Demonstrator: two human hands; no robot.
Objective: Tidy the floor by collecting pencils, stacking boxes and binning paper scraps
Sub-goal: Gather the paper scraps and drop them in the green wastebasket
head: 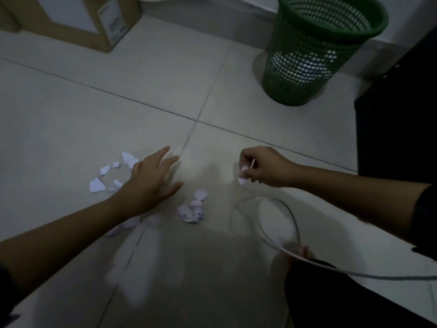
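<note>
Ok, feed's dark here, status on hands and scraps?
Left hand open over floor. Right hand pinching paper scrap. Scraps still down; green bin ahead, white cable near.

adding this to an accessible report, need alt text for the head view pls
Over a tiled floor, the right hand pinches paper scraps while the open left hand reaches toward torn paper pieces. A green mesh bin stands beyond, a cardboard box far left.
</note>
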